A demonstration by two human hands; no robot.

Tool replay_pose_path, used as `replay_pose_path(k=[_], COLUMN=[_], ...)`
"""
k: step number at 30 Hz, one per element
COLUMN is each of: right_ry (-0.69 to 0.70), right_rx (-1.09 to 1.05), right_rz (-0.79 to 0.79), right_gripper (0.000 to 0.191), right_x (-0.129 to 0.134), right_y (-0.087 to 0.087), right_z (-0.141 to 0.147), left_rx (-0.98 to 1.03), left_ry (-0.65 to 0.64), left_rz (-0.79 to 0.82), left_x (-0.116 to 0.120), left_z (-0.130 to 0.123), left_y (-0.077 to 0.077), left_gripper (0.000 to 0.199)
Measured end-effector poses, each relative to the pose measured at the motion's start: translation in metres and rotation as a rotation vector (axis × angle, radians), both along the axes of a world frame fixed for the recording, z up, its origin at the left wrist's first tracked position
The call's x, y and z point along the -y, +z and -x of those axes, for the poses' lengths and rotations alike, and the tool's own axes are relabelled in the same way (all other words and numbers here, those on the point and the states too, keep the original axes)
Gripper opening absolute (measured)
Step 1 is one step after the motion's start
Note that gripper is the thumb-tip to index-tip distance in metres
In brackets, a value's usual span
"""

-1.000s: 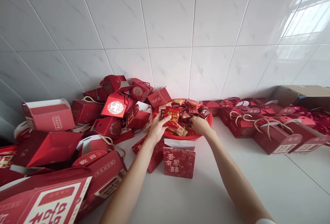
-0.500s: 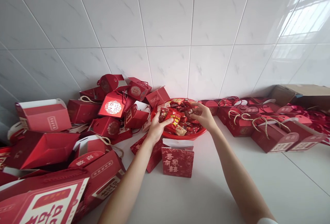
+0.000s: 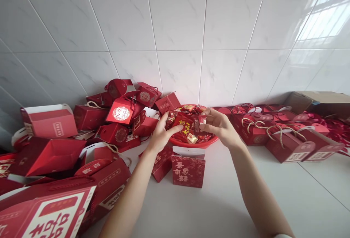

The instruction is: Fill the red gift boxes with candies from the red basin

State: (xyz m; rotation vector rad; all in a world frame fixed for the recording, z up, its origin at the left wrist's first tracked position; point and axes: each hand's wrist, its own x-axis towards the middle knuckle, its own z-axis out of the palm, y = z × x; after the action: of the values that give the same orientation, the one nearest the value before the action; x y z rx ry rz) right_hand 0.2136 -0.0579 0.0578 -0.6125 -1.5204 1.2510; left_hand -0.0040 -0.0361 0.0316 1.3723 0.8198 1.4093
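My left hand (image 3: 163,132) is closed on red candy packets (image 3: 182,125) with yellow lettering, held above the near left of a red basin (image 3: 203,144). Wrapped candies (image 3: 189,108) fill that basin. At its right side, my right hand (image 3: 220,127) pinches a small dark red wrapped candy (image 3: 199,124) between thumb and fingers. In front of the basin stands a small red gift box (image 3: 188,170) with pale lettering, its white inside showing at the top. Another red box (image 3: 162,164) leans behind it to the left, partly covered by my left forearm.
Red gift boxes (image 3: 120,111) are heaped along the left, some with rope handles. Closed boxes with twine handles (image 3: 290,145) stand in rows at the right. Behind them is a brown cardboard box (image 3: 319,97) beside a red ribbon-like pile (image 3: 335,128). A tiled wall (image 3: 177,70) backs the white tabletop (image 3: 218,201).
My right hand has drawn up from the candies with a small wrapped candy in its fingers. My left hand has shifted slightly left, still holding its packets.
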Motion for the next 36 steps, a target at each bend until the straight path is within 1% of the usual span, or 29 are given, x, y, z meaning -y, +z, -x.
replay_pose_path(k=[3, 5, 7, 9, 11, 13, 15, 19, 21, 25, 29, 33, 34, 35, 36], right_ry=[0.135, 0.142, 0.088, 0.034, -0.024, -0.092, -0.149, -0.215, -0.224, -0.239, -0.242, -0.225, -0.223, -0.222, -0.217], right_rx=[0.149, 0.295, 0.431, 0.544, 0.634, 0.692, 0.749, 0.878, 0.913, 0.983, 1.005, 0.983, 0.955, 0.903, 0.828], right_rz=[-0.029, -0.086, -0.174, -0.248, -0.291, -0.326, -0.365, -0.405, -0.409, -0.387, -0.385, -0.392, -0.388, -0.383, -0.373], right_gripper=[0.028, 0.022, 0.014, 0.009, 0.011, 0.014, 0.014, 0.015, 0.014, 0.011, 0.01, 0.011, 0.011, 0.01, 0.01], right_x=[0.015, 0.022, 0.027, 0.03, 0.033, 0.035, 0.037, 0.038, 0.037, 0.036, 0.034, 0.032, 0.031, 0.031, 0.031], right_y=[0.008, 0.01, 0.011, 0.01, 0.009, 0.008, 0.007, 0.003, 0.002, 0.002, 0.0, -0.002, -0.002, -0.001, 0.0], right_z=[-0.003, -0.001, 0.003, 0.009, 0.015, 0.019, 0.023, 0.028, 0.03, 0.03, 0.028, 0.027, 0.027, 0.027, 0.026], left_rx=[-0.032, -0.121, -0.311, -0.527, -0.666, -0.732, -0.79, -0.922, -0.942, -0.978, -1.017, -1.006, -0.977, -0.923, -0.84], left_ry=[-0.037, -0.07, -0.142, -0.276, -0.372, -0.404, -0.437, -0.591, -0.602, -0.562, -0.586, -0.62, -0.602, -0.554, -0.473], left_rz=[-0.006, 0.005, 0.016, 0.003, -0.037, -0.093, -0.143, -0.151, -0.146, -0.132, -0.095, -0.086, -0.096, -0.109, -0.117], left_x=[0.013, 0.022, 0.03, 0.036, 0.041, 0.044, 0.046, 0.05, 0.051, 0.051, 0.05, 0.048, 0.047, 0.046, 0.045], left_z=[0.016, 0.031, 0.047, 0.062, 0.074, 0.082, 0.085, 0.077, 0.07, 0.061, 0.062, 0.063, 0.062, 0.06, 0.058], left_y=[0.017, 0.026, 0.034, 0.041, 0.047, 0.053, 0.058, 0.06, 0.058, 0.054, 0.056, 0.055, 0.053, 0.051, 0.048], left_gripper=[0.052, 0.05, 0.052, 0.05, 0.045, 0.038, 0.034, 0.042, 0.046, 0.047, 0.051, 0.047, 0.045, 0.045, 0.047])
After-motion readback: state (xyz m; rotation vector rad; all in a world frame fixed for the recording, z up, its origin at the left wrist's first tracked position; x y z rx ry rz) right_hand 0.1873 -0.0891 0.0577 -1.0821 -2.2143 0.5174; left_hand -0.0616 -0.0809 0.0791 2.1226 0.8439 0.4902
